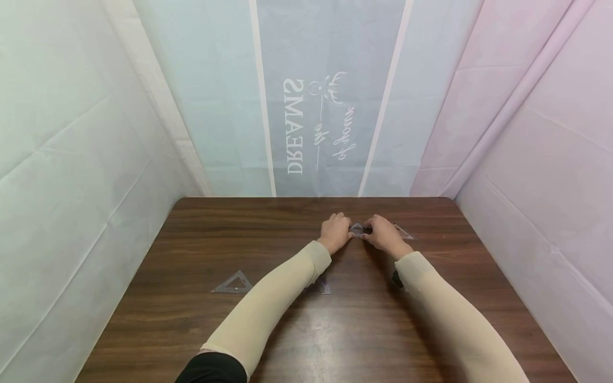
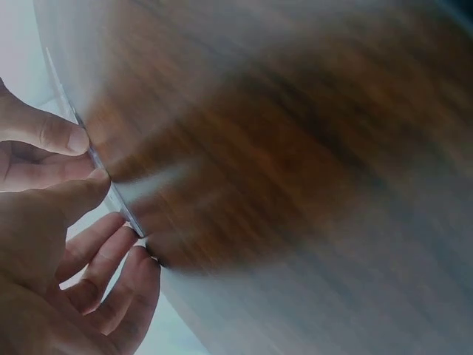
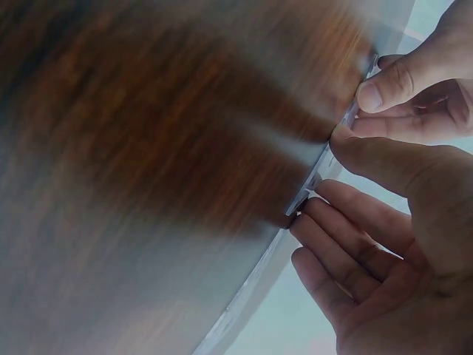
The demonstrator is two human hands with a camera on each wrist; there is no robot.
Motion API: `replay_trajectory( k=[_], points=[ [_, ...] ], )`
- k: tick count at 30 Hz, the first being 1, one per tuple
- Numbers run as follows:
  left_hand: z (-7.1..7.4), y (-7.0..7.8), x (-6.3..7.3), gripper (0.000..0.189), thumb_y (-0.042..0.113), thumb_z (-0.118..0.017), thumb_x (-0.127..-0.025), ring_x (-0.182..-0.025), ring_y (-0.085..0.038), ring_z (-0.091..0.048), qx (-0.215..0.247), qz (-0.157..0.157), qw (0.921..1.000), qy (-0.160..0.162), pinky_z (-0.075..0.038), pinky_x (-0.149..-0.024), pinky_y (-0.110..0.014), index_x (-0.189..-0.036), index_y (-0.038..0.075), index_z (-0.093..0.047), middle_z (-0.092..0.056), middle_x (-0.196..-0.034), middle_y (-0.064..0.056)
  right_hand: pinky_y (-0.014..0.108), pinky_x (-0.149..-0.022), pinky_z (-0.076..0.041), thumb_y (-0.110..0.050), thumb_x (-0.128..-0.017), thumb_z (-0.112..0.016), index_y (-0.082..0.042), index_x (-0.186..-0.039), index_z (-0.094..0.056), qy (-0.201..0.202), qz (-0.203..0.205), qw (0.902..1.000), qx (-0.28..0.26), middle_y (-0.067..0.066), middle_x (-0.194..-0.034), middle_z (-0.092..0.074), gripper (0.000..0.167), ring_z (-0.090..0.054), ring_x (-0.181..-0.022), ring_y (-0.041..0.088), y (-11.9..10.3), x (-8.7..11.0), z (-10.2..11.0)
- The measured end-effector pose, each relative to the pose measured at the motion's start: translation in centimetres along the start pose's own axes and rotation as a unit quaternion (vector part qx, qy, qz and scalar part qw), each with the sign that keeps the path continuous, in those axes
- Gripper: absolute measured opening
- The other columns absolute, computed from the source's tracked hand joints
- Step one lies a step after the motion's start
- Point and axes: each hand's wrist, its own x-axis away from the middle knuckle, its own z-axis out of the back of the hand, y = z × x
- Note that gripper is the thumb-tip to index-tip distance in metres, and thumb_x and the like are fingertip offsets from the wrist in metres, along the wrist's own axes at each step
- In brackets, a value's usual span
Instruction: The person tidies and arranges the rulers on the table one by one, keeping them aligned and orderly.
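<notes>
Near the far edge of the table, both hands hold one small clear plastic set square (image 1: 357, 230) between them. The left hand (image 1: 336, 233) pinches its left side, thumb on the near face and fingers curled behind. On its right side the right hand (image 1: 382, 234) pinches it the same way. In both wrist views the set square (image 2: 127, 212) shows as a thin edge, close over the wood. Another clear set square (image 1: 405, 233) lies just right of the right hand, partly hidden by it.
A clear set square (image 1: 239, 277) lies on the brown wooden table (image 1: 191, 330) left of the left forearm. A clear ruled piece (image 1: 324, 287) shows partly from under that forearm. Hanging cloth (image 1: 330, 48) stands behind the table, with pale sheets on both sides.
</notes>
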Motion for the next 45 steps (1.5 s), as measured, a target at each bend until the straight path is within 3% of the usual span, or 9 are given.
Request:
replay_trajectory(
  k=[4, 12, 21, 33, 45],
  points=[
    [-0.08, 0.0, -0.04, 0.034, 0.044, -0.072, -0.104, -0.114, -0.019, -0.063, 0.013, 0.008, 0.9999, -0.006, -0.06, -0.084, -0.038, -0.129, 0.021, -0.077, -0.067, -0.124, -0.002, 0.054, -0.09, -0.055, -0.013, -0.099, -0.079, 0.006, -0.123, -0.075, 0.0, -0.007, 1.0, -0.002, 0.021, -0.112, -0.065, 0.031, -0.065, -0.099, 0.034, -0.19, 0.07, -0.11],
    [-0.29, 0.03, 0.0, 0.032, 0.035, -0.069, -0.107, -0.125, -0.024, -0.054, 0.083, 0.041, 0.9951, -0.034, -0.059, -0.091, -0.043, -0.134, 0.018, -0.072, -0.061, -0.135, -0.005, 0.055, -0.095, -0.054, -0.013, -0.099, -0.078, 0.007, -0.124, -0.073, 0.001, -0.03, 0.9995, -0.005, 0.023, -0.118, -0.065, 0.033, -0.065, -0.106, 0.037, -0.35, -0.09, -0.43],
    [0.17, 0.01, 0.23, 0.032, 0.034, -0.075, -0.103, -0.118, -0.027, -0.053, 0.141, 0.068, 0.987, -0.039, -0.055, -0.087, -0.041, -0.131, 0.018, -0.076, -0.06, -0.132, -0.009, 0.054, -0.093, -0.054, -0.012, -0.098, -0.079, 0.008, -0.122, -0.072, 0.002, -0.043, 0.999, -0.013, 0.022, -0.116, -0.063, 0.032, -0.064, -0.1, 0.036, -0.53, -0.2, -0.53],
    [0.62, 0.28, 0.24, 0.03, 0.036, -0.078, -0.101, -0.111, -0.025, -0.059, 0.145, 0.081, 0.9846, -0.054, -0.054, -0.089, -0.042, -0.125, 0.018, -0.08, -0.063, -0.124, -0.009, 0.058, -0.098, -0.052, -0.01, -0.097, -0.079, 0.009, -0.121, -0.072, -0.003, -0.04, 0.9989, -0.022, 0.026, -0.121, -0.062, 0.031, -0.062, -0.108, 0.04, -0.43, -0.22, -0.49],
    [0.4, 0.45, 0.05, 0.03, 0.035, -0.078, -0.101, -0.1, -0.021, -0.053, 0.167, 0.088, 0.9804, -0.056, -0.049, -0.081, -0.035, -0.121, 0.014, -0.077, -0.062, -0.115, -0.005, 0.074, -0.113, -0.031, -0.008, -0.095, -0.079, 0.007, -0.122, -0.068, 0.002, -0.044, 0.9977, -0.052, 0.024, -0.122, -0.064, 0.032, -0.058, -0.117, 0.043, 0.13, -0.07, -0.67]
  ],
)
